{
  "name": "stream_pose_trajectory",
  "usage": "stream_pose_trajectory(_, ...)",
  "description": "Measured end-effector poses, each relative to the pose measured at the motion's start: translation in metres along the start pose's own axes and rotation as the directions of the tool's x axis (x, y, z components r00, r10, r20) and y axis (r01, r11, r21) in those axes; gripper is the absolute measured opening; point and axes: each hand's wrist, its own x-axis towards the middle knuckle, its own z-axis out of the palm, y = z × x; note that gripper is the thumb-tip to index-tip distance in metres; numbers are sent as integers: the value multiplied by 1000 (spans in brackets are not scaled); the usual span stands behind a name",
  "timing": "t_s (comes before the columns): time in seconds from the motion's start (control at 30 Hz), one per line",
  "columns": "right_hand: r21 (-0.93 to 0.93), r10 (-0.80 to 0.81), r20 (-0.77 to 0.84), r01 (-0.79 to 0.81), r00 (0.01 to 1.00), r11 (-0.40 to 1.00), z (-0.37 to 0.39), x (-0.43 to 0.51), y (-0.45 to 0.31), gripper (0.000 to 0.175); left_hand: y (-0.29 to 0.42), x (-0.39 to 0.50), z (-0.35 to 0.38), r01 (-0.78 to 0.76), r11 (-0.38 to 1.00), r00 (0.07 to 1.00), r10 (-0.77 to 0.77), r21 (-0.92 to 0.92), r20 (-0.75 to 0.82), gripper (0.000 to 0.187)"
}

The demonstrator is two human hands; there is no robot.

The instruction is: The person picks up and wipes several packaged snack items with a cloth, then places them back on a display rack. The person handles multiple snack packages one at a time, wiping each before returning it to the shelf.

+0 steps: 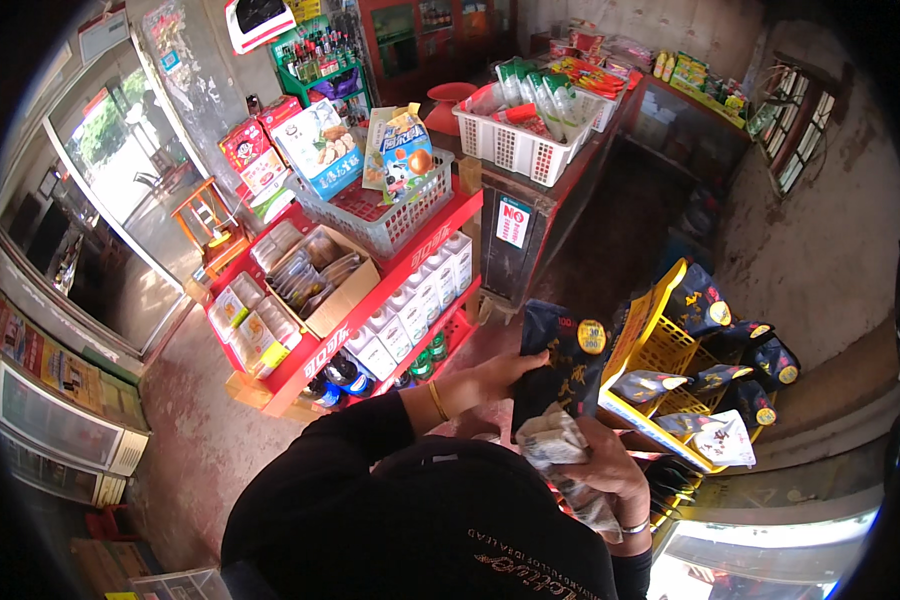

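My left hand (499, 379), with a gold bracelet at the wrist, grips the left edge of a black packaged bag (559, 375). The bag stands upright in front of my chest, with gold writing and a round yellow badge. In my right hand (611, 465) is a crumpled, greyish patterned cloth (553, 441); it lies against the bag's lower part and its loose end hangs below. Just right of my hands is a yellow display rack (645, 307). Similar black bags (697, 300) and one white bag (724, 439) sit in its basket-like top tier.
A red shelf (356, 330) on the left carries a grey plastic basket (412, 217), a cardboard box (345, 300) of packets, and white cartons (420, 300) below. White baskets (510, 146) of packets top the dark counter (510, 259). Freezers (60, 412) line the left wall.
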Motion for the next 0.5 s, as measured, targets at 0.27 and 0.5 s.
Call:
stream_pose_trajectory(0.27, 283, 101, -346, 1, 933, 959, -23, -10, 18, 57, 13, -2, -29, 32, 997, 998, -29, 66, -50, 48)
stream_pose_trajectory(0.5, 142, 45, -686, 74, 726, 987, -43, 16, 10, 40, -6, -7, -19, 77, 959, 995, -92, 273, 41, 56)
